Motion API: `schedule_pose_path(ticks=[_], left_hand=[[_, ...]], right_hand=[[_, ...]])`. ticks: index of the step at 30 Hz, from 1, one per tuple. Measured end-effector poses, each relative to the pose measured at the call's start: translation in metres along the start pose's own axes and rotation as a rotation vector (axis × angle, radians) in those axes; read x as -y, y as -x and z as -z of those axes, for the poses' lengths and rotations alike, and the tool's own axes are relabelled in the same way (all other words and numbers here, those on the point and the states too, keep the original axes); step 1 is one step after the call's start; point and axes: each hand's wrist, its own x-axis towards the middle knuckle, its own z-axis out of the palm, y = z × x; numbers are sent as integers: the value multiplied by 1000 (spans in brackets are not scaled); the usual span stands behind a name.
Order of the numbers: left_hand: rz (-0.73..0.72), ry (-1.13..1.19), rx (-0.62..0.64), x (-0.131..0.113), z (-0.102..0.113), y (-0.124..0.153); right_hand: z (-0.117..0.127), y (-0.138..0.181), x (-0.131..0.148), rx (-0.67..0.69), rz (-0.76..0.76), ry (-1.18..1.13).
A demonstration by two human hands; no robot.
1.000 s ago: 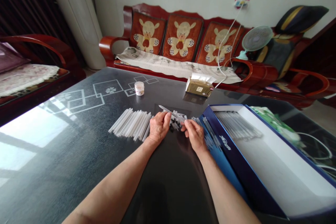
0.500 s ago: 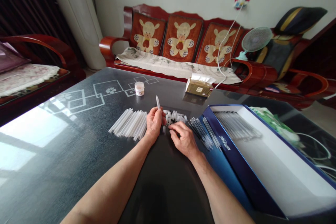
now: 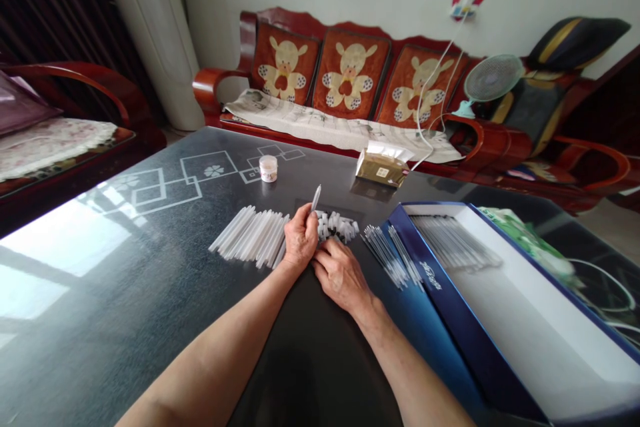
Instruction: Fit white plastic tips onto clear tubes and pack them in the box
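Your left hand (image 3: 301,237) gripped a translucent pen barrel (image 3: 316,198), pointed end up, presumably keeping it clear; your right hand's (image 3: 341,275) grip couldn't be told.

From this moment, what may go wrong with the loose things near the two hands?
The left hand holds a pen close beside the white tubes, so it might make some roll. The right hand is near the heap of small white and black pieces and could scatter a few. The thin rods lie loose to its right; a sideways move might disturb them.
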Motion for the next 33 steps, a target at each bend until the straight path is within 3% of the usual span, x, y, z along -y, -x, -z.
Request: schedule_pose_path(ticks=[3,8,10,18,25,33], left_hand=[[-58,-82,11,0,0,1],[-171,-150,59,-1,0,2],[-234,-165,119,-1,0,4],[-430,-276,295,2,-2,10],[-465,-361,415,-2,1,12],[-433,-421,504,-4,1,13]], right_hand=[[-1,0,-5,-60,-9,-151],[4,-3,-28,-390,-185,-421],[7,-2,-38,-461,-237,-460],[2,0,-55,-564,-427,-654],[1,-6,-65,-736,-769,-1392],[5,-6,-64,-730,-777,-1495]])
